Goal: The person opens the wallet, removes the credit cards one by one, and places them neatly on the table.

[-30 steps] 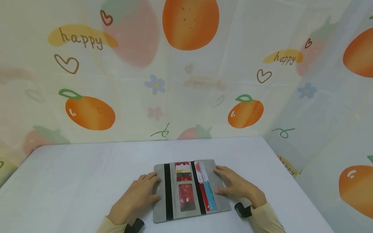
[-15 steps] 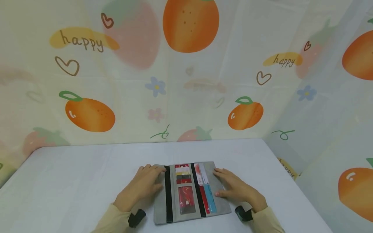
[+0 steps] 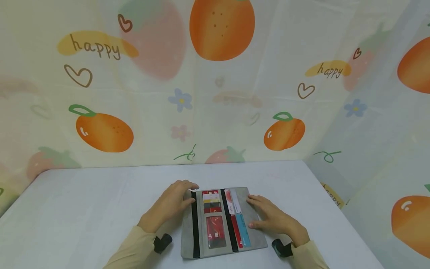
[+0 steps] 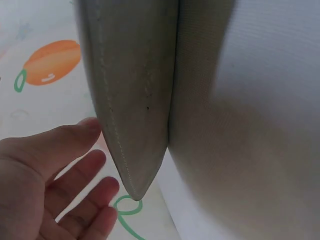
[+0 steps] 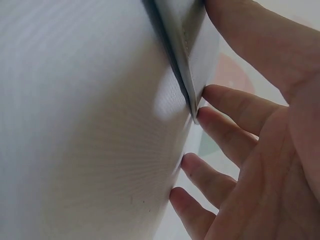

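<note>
A grey wallet [image 3: 186, 239] lies unfolded on the white table in the head view. Its left flap [image 4: 132, 100] tilts up off the table in the left wrist view. Red cards [image 3: 215, 229] fill the middle pockets, and a blue card [image 3: 242, 229] shows on the right. My left hand [image 3: 169, 205] is at the flap's upper left corner, thumb against the edge, other fingers loosely bent beyond it. On the right panel's edge rests my right hand [image 3: 277, 215], fingers spread. The right wrist view shows its fingertips [image 5: 210, 117] by the wallet's corner and the table.
The white table [image 3: 94, 209] extends to the left, right and back of the wallet. Behind it hangs a curtain [image 3: 151, 123] printed with fruit. Dark wrist cameras [image 3: 162, 243] are strapped beside both sleeves.
My left hand has moved up and right along the wallet's left side to its upper corner, and the left flap has tilted up. The right hand stays at the right edge.
</note>
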A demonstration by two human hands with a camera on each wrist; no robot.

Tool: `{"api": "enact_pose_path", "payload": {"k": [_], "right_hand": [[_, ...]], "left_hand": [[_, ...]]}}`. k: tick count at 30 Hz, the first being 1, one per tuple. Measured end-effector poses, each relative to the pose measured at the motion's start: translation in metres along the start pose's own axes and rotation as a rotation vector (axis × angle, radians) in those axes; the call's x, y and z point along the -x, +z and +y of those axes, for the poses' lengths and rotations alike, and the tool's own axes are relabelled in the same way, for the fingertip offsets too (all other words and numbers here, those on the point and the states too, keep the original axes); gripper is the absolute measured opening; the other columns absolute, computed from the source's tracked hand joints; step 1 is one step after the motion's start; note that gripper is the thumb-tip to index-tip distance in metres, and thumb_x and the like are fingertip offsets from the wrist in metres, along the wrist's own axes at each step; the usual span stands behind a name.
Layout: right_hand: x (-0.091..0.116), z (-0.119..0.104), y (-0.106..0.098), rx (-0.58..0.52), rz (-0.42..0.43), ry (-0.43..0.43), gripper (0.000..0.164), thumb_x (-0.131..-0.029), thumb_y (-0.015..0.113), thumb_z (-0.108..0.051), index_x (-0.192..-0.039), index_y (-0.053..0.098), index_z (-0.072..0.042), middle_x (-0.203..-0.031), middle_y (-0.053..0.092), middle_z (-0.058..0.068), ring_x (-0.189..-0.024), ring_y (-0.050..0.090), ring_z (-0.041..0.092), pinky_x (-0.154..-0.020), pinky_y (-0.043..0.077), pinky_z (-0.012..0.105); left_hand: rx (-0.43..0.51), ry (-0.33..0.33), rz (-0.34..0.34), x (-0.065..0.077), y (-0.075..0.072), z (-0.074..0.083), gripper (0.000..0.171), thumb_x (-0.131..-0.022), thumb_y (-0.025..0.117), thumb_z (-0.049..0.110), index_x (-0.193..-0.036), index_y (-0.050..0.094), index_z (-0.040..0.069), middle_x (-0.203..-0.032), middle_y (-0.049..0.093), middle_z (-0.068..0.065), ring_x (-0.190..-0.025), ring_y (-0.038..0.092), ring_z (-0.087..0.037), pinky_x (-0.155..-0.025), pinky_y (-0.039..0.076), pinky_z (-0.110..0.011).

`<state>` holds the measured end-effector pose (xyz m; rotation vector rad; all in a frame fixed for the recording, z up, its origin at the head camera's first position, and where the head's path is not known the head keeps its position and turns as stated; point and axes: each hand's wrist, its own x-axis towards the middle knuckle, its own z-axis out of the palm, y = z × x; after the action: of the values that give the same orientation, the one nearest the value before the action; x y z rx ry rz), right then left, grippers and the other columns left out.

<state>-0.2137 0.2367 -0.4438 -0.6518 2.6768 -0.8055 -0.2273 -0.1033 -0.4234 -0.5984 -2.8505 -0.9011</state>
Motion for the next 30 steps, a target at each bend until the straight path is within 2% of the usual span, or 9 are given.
{"api": "enact_pose_path", "payload": {"k": [4, 8, 11, 14, 19, 27, 30], "right_hand": [[0.0, -0.001, -0.001, -0.009, -0.002, -0.005, 0.083, -0.086, 0.075, -0.04, -0.149, 0.039, 0.0, -0.158, 0.032, 0.022, -0.146, 0.023, 0.05, -0.112, 0.024, 0.069], [0.0, 0.0, -0.001, -0.009, -0.001, -0.018, 0.083, -0.086, 0.075, -0.04, -0.149, 0.039, 0.001, -0.158, 0.032, 0.023, -0.145, 0.024, 0.05, -0.112, 0.025, 0.069], [0.0, 0.001, -0.001, -0.007, -0.001, -0.02, 0.083, -0.086, 0.075, -0.04, -0.149, 0.039, 0.001, -0.158, 0.032, 0.023, -0.145, 0.024, 0.05, -0.112, 0.025, 0.069], [0.0, 0.001, -0.001, -0.009, -0.003, -0.017, 0.083, -0.086, 0.075, -0.04, -0.149, 0.039, 0.001, -0.158, 0.031, 0.023, -0.145, 0.023, 0.05, -0.112, 0.024, 0.069], [0.0, 0.001, -0.001, 0.001, -0.001, -0.023, 0.083, -0.086, 0.075, -0.04, -0.149, 0.039, 0.002, -0.158, 0.031, 0.023, -0.145, 0.023, 0.051, -0.112, 0.024, 0.069], [0.0, -0.001, -0.001, 0.004, -0.004, -0.022, 0.084, -0.086, 0.075, -0.04, -0.149, 0.039, 0.002, -0.158, 0.031, 0.023, -0.145, 0.023, 0.051, -0.112, 0.024, 0.069], [0.0, -0.001, -0.002, 0.01, -0.003, -0.034, 0.083, -0.086, 0.075, -0.039, -0.148, 0.039, 0.003, -0.158, 0.032, 0.024, -0.145, 0.023, 0.052, -0.112, 0.024, 0.069]], "left_hand": [[0.081, -0.002, -0.063, -0.006, 0.001, 0.0, 0.035, -0.086, 0.074, 0.004, -0.121, 0.067, 0.007, -0.117, 0.07, -0.007, -0.108, 0.063, -0.024, -0.097, 0.053, -0.044], [0.12, 0.002, -0.133, -0.009, 0.001, -0.001, 0.036, -0.087, 0.072, 0.002, -0.123, 0.065, 0.005, -0.106, 0.069, -0.008, -0.091, 0.062, -0.019, -0.084, 0.055, -0.037], [0.129, -0.026, -0.18, -0.011, 0.001, -0.004, 0.036, -0.087, 0.073, 0.003, -0.123, 0.065, 0.005, -0.1, 0.068, -0.007, -0.083, 0.058, -0.015, -0.078, 0.053, -0.033], [0.13, -0.07, -0.215, -0.012, 0.002, -0.006, 0.037, -0.086, 0.074, 0.005, -0.123, 0.065, 0.007, -0.098, 0.067, -0.004, -0.082, 0.056, -0.014, -0.077, 0.052, -0.032], [0.145, -0.108, -0.229, -0.017, 0.007, -0.01, 0.039, -0.086, 0.075, 0.007, -0.123, 0.065, 0.008, -0.105, 0.067, -0.005, -0.085, 0.058, -0.015, -0.081, 0.053, -0.035], [0.219, -0.072, -0.224, -0.029, 0.018, -0.016, 0.042, -0.089, 0.072, 0.008, -0.129, 0.061, 0.003, -0.116, 0.066, -0.009, -0.091, 0.06, -0.015, -0.08, 0.052, -0.034], [0.237, -0.084, -0.213, -0.031, 0.023, -0.016, 0.039, -0.091, 0.069, 0.007, -0.129, 0.062, 0.003, -0.119, 0.065, -0.009, -0.093, 0.059, -0.016, -0.081, 0.052, -0.035]]}}
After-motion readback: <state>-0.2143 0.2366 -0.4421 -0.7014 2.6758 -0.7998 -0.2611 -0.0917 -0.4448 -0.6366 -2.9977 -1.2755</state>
